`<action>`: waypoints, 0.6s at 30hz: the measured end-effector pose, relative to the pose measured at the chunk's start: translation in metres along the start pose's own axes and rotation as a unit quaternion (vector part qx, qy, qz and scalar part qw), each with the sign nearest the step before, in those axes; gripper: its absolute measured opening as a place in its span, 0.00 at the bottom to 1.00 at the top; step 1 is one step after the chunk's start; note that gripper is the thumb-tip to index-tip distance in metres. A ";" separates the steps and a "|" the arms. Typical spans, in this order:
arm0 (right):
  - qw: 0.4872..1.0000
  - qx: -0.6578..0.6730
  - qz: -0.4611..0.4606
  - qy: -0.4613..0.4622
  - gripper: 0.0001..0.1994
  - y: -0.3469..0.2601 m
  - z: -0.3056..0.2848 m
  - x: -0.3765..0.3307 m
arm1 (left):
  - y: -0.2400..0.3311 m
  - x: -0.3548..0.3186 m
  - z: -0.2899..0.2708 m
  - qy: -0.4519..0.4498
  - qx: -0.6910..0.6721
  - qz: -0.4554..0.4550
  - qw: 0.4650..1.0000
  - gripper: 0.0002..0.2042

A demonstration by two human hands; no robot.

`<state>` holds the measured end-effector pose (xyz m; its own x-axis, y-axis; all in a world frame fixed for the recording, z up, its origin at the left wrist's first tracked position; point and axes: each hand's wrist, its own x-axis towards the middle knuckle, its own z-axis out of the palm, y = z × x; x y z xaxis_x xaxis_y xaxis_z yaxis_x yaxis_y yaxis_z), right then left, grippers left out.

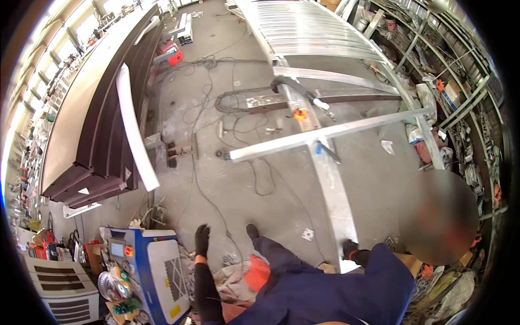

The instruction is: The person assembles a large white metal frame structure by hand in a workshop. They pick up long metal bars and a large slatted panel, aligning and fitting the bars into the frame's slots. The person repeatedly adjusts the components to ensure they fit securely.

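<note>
My left hand (202,240), in a dark glove with an orange band at the wrist, hangs over the floor beside the blue and white machine. Its fingers are stretched out and nothing is in them. My right hand (351,249), also dark-gloved, is at the near end of a long silvery metal beam (337,206) and appears to touch its right edge. How its fingers are bent is hidden. A metal crossbar (319,136) lies across the beam farther out. Near their crossing are an orange item (300,114) and a small blue item (319,148).
A slatted metal frame (319,32) extends away beyond the beam. Dark brown profiles (103,157) are stacked at left, with a white curved strip (132,130) alongside. The blue and white machine (157,271) stands near left. Cables (208,200) cross the floor. Cluttered shelves (466,103) line the right.
</note>
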<state>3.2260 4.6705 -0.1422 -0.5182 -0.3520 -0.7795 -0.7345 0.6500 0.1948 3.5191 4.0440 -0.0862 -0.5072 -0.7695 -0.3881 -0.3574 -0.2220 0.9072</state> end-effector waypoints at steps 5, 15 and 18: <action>0.971 0.070 -0.058 -0.219 0.32 -0.042 -0.095 0.023 | 0.062 0.054 -0.016 -0.094 0.099 0.075 0.988 0.14; 0.863 0.244 -0.443 0.016 0.25 -0.357 -0.607 0.166 | -0.130 0.079 -0.224 -0.228 0.494 -0.231 0.807 0.11; 0.865 0.360 -0.348 0.028 0.24 -0.394 -0.715 0.204 | -0.094 0.170 -0.250 -0.262 0.473 -0.211 0.814 0.09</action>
<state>3.0967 3.8606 0.0482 -0.0950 -0.8454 -0.5256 -0.4251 0.5119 -0.7465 3.6622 3.7842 -0.1973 -0.3593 -0.3277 -0.8738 -0.9050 0.3509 0.2405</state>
